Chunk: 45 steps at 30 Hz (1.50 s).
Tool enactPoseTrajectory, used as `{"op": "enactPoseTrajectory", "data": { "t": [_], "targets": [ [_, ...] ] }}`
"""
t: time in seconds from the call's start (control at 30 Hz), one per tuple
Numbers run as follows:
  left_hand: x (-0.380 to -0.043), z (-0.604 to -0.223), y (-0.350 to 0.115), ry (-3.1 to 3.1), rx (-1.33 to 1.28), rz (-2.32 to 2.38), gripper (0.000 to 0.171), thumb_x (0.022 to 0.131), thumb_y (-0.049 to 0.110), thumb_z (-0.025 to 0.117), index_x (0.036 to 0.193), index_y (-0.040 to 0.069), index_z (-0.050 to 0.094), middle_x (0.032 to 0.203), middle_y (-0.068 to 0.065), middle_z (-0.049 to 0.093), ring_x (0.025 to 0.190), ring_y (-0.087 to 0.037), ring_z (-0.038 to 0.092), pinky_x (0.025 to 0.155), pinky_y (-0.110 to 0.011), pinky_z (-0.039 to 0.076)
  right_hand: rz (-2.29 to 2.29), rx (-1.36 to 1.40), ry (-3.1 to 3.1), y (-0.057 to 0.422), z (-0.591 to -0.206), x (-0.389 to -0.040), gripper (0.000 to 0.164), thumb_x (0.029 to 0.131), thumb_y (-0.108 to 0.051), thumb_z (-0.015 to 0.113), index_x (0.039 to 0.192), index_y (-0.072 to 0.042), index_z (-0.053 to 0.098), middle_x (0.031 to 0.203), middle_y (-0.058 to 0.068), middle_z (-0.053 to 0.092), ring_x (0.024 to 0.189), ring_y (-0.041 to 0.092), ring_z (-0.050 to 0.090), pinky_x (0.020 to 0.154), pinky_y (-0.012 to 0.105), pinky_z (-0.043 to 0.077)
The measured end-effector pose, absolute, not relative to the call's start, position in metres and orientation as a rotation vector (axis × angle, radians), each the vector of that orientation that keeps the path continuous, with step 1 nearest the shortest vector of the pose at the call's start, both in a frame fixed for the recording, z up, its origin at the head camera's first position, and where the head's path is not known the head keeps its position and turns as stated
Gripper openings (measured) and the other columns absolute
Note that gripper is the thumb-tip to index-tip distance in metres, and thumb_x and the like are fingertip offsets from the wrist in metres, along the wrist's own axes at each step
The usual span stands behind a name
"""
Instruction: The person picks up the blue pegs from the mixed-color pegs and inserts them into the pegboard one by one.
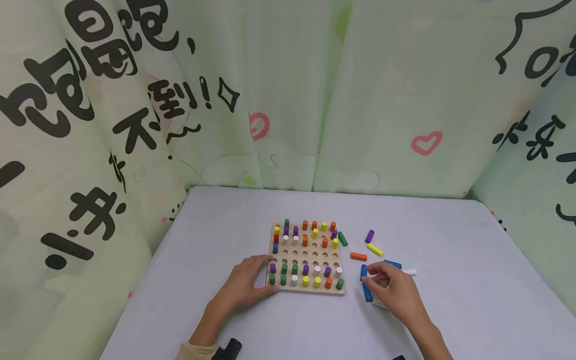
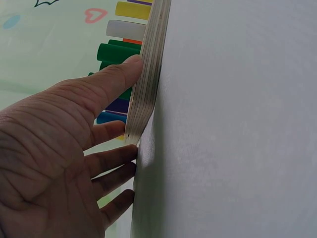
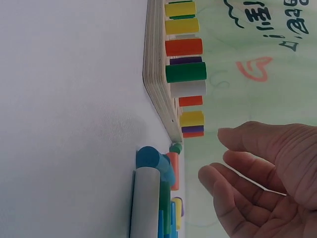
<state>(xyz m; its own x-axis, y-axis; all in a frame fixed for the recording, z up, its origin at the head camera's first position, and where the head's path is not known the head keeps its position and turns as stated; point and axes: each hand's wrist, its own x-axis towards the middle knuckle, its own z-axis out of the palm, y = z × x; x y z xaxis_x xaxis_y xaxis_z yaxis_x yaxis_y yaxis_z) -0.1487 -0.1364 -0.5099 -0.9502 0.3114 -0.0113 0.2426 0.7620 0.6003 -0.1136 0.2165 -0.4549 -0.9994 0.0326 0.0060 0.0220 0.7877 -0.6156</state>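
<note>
A wooden peg board (image 1: pixel 310 291) stands on the table, with rows of upright coloured pegs and a middle row of mostly bare holes. My left hand (image 1: pixel 243 285) rests at its near left corner, thumb at the front edge and fingers along the left side. In the left wrist view, the thumb tip touches the board's layered edge (image 2: pixel 147 74). Right of the board, my right hand (image 1: pixel 398 292) hovers over loose pegs, close to a blue peg (image 1: pixel 367 291). Its fingers are loosely bent, with a gap to the thumb and nothing between them in the right wrist view.
Beyond the right hand lie loose orange (image 1: pixel 358 256), yellow (image 1: pixel 375 249), purple (image 1: pixel 369 236) and green (image 1: pixel 343 238) pegs. A white peg (image 3: pixel 146 203) is near the right hand. Printed curtains (image 1: pixel 360 100) hang behind the white table (image 1: pixel 216 220).
</note>
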Motion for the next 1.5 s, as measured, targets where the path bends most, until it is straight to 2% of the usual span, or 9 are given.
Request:
{"op": "enactPoseTrajectory", "data": {
  "t": [0.3,0.5,0.77,1.5],
  "targets": [
    [-0.15,-0.507,-0.136,2.825,0.42,0.942,0.078,0.083,0.049,0.081,0.146,0.014,0.052,0.148,-0.016,0.054,0.139,-0.039,0.048,0.112,-0.065,0.038,0.982,-0.103,-3.017,0.218,-0.465,-0.112,0.026,0.086,-0.013,0.082,0.107,-0.001,0.072,0.095,0.004,0.073,0.079,0.013,0.066,0.064,0.023,0.059],
    [-0.146,-0.509,-0.137,2.802,0.408,0.957,0.079,0.083,0.051,0.081,0.147,0.015,0.052,0.148,-0.016,0.053,0.138,-0.041,0.047,0.111,-0.066,0.039,0.951,-0.141,-3.098,0.217,-0.472,-0.11,0.021,0.084,-0.014,0.084,0.097,-0.005,0.071,0.083,-0.002,0.068,0.074,0.01,0.062,0.063,0.025,0.057],
    [-0.147,-0.514,-0.136,2.796,0.419,0.965,0.079,0.082,0.052,0.081,0.146,0.015,0.052,0.148,-0.015,0.054,0.139,-0.04,0.047,0.112,-0.066,0.038,0.895,-0.194,-3.169,0.216,-0.479,-0.11,0.024,0.081,-0.019,0.088,0.092,-0.008,0.069,0.076,-0.003,0.062,0.071,0.012,0.055,0.062,0.026,0.051],
    [-0.147,-0.51,-0.139,2.803,0.449,0.974,0.079,0.083,0.056,0.079,0.145,0.016,0.052,0.147,-0.014,0.054,0.137,-0.039,0.048,0.11,-0.067,0.039,0.913,-0.204,-3.133,0.213,-0.482,-0.115,0.022,0.081,-0.011,0.086,0.095,-0.007,0.07,0.083,-0.003,0.064,0.075,0.013,0.058,0.071,0.033,0.059]
  ]
}}
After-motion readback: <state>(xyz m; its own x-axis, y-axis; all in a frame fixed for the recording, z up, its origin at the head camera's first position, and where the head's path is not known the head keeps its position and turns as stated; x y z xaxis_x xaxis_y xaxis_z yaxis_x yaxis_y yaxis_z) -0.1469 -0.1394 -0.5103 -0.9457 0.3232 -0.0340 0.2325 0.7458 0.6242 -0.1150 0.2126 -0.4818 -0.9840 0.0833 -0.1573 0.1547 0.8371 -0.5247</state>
